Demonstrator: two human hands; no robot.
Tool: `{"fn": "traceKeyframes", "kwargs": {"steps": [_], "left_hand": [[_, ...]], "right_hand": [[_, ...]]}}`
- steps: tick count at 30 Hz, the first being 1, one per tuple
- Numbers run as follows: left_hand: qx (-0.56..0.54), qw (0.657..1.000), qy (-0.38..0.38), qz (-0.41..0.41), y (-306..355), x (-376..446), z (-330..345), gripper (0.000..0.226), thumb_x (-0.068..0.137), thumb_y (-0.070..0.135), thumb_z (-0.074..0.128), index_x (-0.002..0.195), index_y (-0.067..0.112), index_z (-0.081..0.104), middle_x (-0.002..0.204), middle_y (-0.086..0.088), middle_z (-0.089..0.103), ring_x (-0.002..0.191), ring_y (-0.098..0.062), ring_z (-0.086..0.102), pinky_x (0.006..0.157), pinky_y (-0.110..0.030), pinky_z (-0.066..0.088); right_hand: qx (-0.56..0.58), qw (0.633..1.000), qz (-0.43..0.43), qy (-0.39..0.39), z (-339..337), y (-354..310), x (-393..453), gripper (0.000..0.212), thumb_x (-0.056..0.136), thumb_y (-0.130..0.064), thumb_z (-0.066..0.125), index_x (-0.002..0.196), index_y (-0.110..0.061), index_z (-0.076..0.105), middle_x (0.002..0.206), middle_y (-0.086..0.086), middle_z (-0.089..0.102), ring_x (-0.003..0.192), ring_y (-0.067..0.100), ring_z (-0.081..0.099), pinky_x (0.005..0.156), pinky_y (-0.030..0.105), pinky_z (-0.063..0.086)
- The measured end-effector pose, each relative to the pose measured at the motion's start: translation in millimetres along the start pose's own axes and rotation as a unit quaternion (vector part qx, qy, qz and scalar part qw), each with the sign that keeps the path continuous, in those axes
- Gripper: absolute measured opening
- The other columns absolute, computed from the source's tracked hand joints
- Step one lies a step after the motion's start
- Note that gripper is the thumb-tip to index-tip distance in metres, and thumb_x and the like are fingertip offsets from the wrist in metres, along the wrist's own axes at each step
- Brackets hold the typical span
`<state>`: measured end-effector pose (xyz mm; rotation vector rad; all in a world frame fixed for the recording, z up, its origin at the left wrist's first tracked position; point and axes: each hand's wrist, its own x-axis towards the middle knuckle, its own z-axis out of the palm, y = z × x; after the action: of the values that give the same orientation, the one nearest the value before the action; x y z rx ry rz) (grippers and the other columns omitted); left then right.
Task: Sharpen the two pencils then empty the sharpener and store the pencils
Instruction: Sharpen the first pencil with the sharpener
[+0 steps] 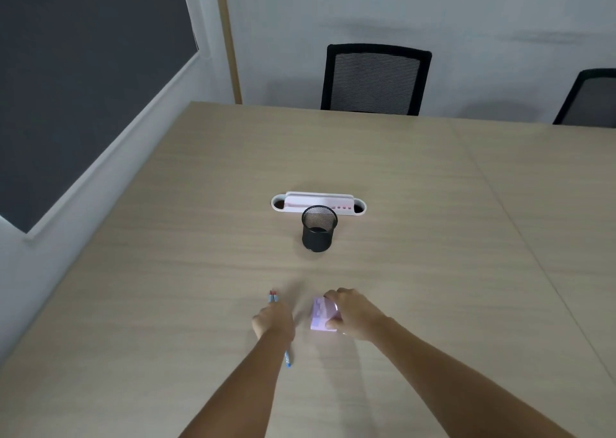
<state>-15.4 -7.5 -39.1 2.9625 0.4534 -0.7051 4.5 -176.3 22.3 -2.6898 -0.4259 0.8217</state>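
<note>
Near table [366, 171] edge: left hand [274, 319] closed over two pencils [273, 297]; right hand [356, 314] wrapped sharpener [320, 314], just beside. Best: brace sharpener flat, single out one pencil, feed straight. Cup [319, 227] beyond, well apart.

Probably office: long table [366, 157], mesh chairs [375, 79].
</note>
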Motion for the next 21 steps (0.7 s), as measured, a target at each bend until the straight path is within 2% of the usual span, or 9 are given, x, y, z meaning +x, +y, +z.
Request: {"fn": "traceKeyframes", "kwargs": {"steps": [4, 7, 9, 11, 14, 18, 21], "left_hand": [[-0.005, 1.0, 0.011, -0.002, -5, -3, 3, 0.038, 0.091, 0.01, 0.051, 0.129, 0.017, 0.054, 0.127, -0.001, 0.059, 0.114, -0.019, 0.059, 0.087, -0.028, 0.05], [-0.025, 0.999, 0.022, 0.007, -8, -4, 5, 0.063, 0.09, 0.003, 0.048, 0.149, 0.015, 0.028, 0.151, -0.006, 0.034, 0.121, -0.021, 0.056, 0.092, -0.031, 0.048], [-0.051, 0.999, 0.018, 0.0, -8, -6, 6, 0.067, 0.091, 0.003, 0.046, 0.151, 0.017, 0.019, 0.146, -0.006, 0.038, 0.121, -0.023, 0.056, 0.094, -0.033, 0.048], [-0.084, 0.996, 0.023, -0.015, -8, -7, 8, 0.055, 0.093, 0.007, 0.045, 0.145, 0.016, 0.028, 0.136, -0.006, 0.05, 0.12, -0.025, 0.056, 0.094, -0.035, 0.048], [-0.116, 0.993, 0.028, -0.026, -7, -11, 11, 0.042, 0.092, 0.009, 0.049, 0.133, 0.009, 0.036, 0.131, -0.008, 0.055, 0.12, -0.026, 0.057, 0.094, -0.035, 0.049], [-0.094, 0.995, 0.037, -0.011, -8, -16, 16, 0.036, 0.091, 0.009, 0.051, 0.126, 0.007, 0.043, 0.13, -0.008, 0.053, 0.121, -0.023, 0.054, 0.095, -0.034, 0.048], [-0.064, 0.997, 0.049, 0.013, -11, -23, 25, 0.035, 0.094, 0.01, 0.05, 0.127, 0.007, 0.043, 0.132, -0.011, 0.045, 0.119, -0.026, 0.051, 0.097, -0.033, 0.045]], "right_hand": [[0.005, 1.0, 0.003, 0.011, 5, 3, -4, 0.044, 0.08, -0.022, 0.061, 0.121, -0.007, 0.053, 0.115, 0.016, 0.057, 0.107, 0.033, 0.053, 0.08, 0.033, 0.044], [0.001, 1.0, -0.002, 0.016, 8, 5, -8, 0.044, 0.081, -0.023, 0.061, 0.121, -0.008, 0.053, 0.114, 0.015, 0.058, 0.107, 0.032, 0.053, 0.08, 0.033, 0.043], [-0.002, 1.0, -0.005, 0.017, 9, 6, -10, 0.044, 0.081, -0.023, 0.061, 0.122, -0.008, 0.053, 0.114, 0.015, 0.059, 0.106, 0.032, 0.053, 0.078, 0.032, 0.042], [-0.005, 1.0, -0.009, 0.018, 9, 8, -11, 0.043, 0.081, -0.023, 0.062, 0.121, -0.008, 0.054, 0.114, 0.016, 0.059, 0.106, 0.032, 0.054, 0.077, 0.032, 0.041], [-0.009, 1.0, -0.017, 0.023, 11, 10, -13, 0.043, 0.081, -0.024, 0.062, 0.12, -0.007, 0.053, 0.115, 0.016, 0.058, 0.106, 0.034, 0.054, 0.074, 0.03, 0.037], [-0.017, 0.999, -0.026, 0.032, 12, 12, -16, 0.043, 0.083, -0.021, 0.058, 0.124, -0.007, 0.051, 0.116, 0.017, 0.057, 0.107, 0.034, 0.055, 0.08, 0.033, 0.044], [-0.027, 0.998, -0.043, 0.039, 14, 13, -14, 0.039, 0.084, -0.02, 0.057, 0.12, -0.006, 0.052, 0.114, 0.018, 0.057, 0.103, 0.035, 0.056, 0.074, 0.031, 0.041]]}}
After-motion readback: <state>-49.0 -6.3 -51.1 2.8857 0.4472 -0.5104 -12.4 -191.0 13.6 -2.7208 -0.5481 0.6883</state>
